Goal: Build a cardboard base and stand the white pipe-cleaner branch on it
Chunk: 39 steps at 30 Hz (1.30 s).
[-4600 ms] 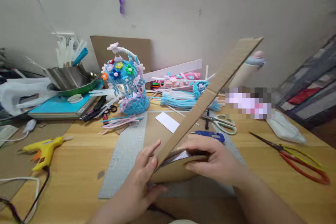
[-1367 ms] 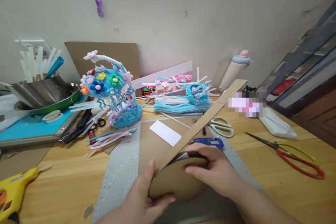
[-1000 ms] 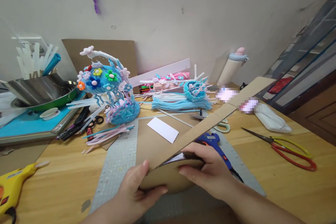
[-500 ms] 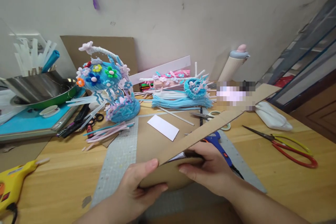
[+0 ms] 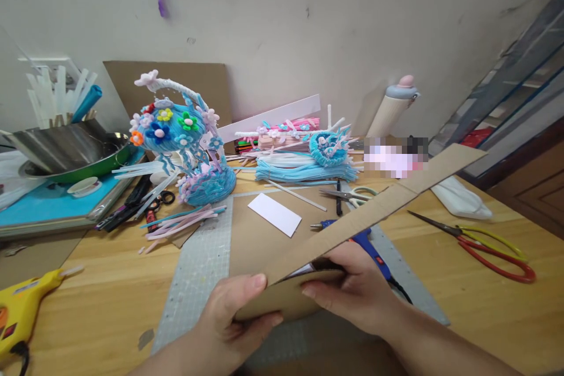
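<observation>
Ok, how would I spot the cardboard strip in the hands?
On the wooden table, find the grey mat, then the left hand and right hand over its near part. The strip slants up to the right from the left thumb. Unlike the broad sheet on the mat and the board by the wall, it is long, narrow and creased crosswise.

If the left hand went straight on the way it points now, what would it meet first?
Most likely the long cardboard strip: the left hand, gripping the curved cardboard piece, points forward and right, towards the strip's near end. Exact depth there is hard to judge.
</observation>
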### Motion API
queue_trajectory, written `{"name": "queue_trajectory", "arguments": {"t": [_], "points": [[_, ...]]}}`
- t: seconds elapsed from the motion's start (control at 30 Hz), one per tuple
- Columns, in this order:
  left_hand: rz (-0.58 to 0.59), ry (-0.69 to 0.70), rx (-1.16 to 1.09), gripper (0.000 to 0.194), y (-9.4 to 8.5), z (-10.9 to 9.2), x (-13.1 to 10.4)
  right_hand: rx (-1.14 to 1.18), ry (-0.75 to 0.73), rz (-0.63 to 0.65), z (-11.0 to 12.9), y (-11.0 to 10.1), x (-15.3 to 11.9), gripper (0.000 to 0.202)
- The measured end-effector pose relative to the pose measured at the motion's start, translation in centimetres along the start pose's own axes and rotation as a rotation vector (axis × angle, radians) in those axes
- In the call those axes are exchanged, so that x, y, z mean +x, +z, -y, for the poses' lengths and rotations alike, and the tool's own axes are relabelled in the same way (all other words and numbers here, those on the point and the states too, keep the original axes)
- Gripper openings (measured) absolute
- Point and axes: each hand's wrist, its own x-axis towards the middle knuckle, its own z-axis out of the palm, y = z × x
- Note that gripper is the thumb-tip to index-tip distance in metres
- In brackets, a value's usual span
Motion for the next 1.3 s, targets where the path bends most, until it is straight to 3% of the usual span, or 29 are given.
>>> {"name": "queue_trajectory", "arguments": {"t": [0.3, 0.6, 0.8, 0.97, 1.3], "points": [[0.007, 0.013, 0.032, 0.073, -0.2, -0.1, 0.6, 0.039, 0.009, -0.009, -0.2, 0.0, 0.0, 0.027], [-0.01, -0.071, 0.071, 0.076, 0.1, 0.1, 0.0, 0.092, 0.044, -0.013, -0.7, 0.2, 0.0, 0.029], [-0.007, -0.046, -0.055, 0.074, -0.1, 0.0, 1.2, 0.087, 0.065, 0.0, -0.5, 0.3, 0.1, 0.028], [0.087, -0.059, -0.213, 0.073, 0.0, -0.3, 2.2, -0.005, 0.052, -0.037, -0.7, 0.3, 0.0, 0.025], [0.059, -0.127, -0.187, 0.07, 0.3, -0.7, 2.1, -0.066, 0.059, -0.046, -0.7, 0.3, 0.1, 0.019]]}}
